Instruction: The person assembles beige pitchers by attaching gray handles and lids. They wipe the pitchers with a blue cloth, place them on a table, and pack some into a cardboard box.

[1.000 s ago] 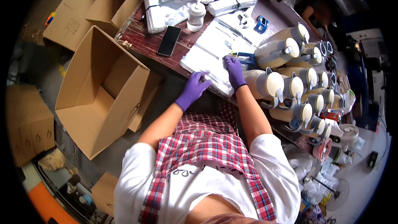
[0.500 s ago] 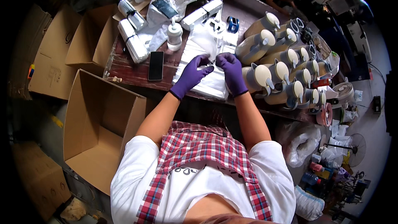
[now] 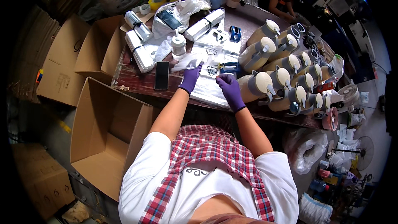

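Note:
My left hand (image 3: 191, 79), in a purple glove, is closed at the edge of a thin clear plastic bag (image 3: 187, 61), which spreads left from its fingertips. My right hand (image 3: 230, 90), gloved alike, has its fingers pinched together above the stack of white plastic bags (image 3: 207, 92); whatever is between them is too small to make out. Just beyond the right hand lies a blue tape dispenser (image 3: 229, 67). A second blue dispenser (image 3: 235, 33) stands farther back. Left of the bags are a white pump bottle (image 3: 178, 45) and a black phone (image 3: 161, 75).
Several cream and grey jugs (image 3: 264, 83) crowd the table's right side. Rolled white bundles (image 3: 139, 52) lie at the back left. An open cardboard box (image 3: 112, 137) stands left of me. Another person (image 3: 282, 6) is at the far right. A fan (image 3: 365, 152) stands at right.
My hands have come apart from where they met over the bags, and the clear plastic now spreads to the left. The blue dispenser beyond my right hand has come into sight. The view has shifted slightly.

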### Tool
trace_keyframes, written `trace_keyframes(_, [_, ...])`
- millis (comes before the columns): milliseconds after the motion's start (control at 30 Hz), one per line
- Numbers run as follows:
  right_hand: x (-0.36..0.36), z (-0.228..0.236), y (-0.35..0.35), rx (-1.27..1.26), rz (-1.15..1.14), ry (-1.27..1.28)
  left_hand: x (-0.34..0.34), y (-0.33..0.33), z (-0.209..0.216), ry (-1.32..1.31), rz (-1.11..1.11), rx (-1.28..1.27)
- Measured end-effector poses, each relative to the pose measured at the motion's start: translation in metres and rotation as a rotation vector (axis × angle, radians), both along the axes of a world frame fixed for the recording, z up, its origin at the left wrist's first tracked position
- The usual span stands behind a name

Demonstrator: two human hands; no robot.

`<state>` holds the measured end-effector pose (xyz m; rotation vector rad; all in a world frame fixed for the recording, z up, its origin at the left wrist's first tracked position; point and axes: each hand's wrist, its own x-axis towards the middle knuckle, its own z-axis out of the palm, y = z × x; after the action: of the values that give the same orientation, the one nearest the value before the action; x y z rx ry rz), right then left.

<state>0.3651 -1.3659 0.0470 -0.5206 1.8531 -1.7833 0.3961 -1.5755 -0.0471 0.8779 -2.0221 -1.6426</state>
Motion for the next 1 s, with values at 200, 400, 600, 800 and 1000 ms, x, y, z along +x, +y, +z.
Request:
trace_keyframes(200, [-0.008, -0.025, 0.018, 0.048, -0.058, 0.277, 0.043, 0.037, 0.021, 0.252, -0.228, -0.376])
trace_keyframes(400, [-0.005, -0.006, -0.022, 0.19, 0.27, -0.155, 0.095, 0.03, 0.025, 0.107, -0.481, -1.176])
trace_keyframes(600, [0.015, 0.062, -0.022, -0.253, 0.237, -0.183, 0.149, 0.041, 0.167, 0.18, -0.472, -0.169])
trace_keyframes(800, [0.032, 0.088, 0.001, -0.108, 0.182, -0.109, 0.138, 0.047, 0.171, 0.202, -0.579, -0.076])
trace_keyframes(1000, [0.037, 0.068, 0.024, -0.103, 0.028, -0.062, 0.148, 0.047, 0.18, 0.046, -0.415, -0.285])
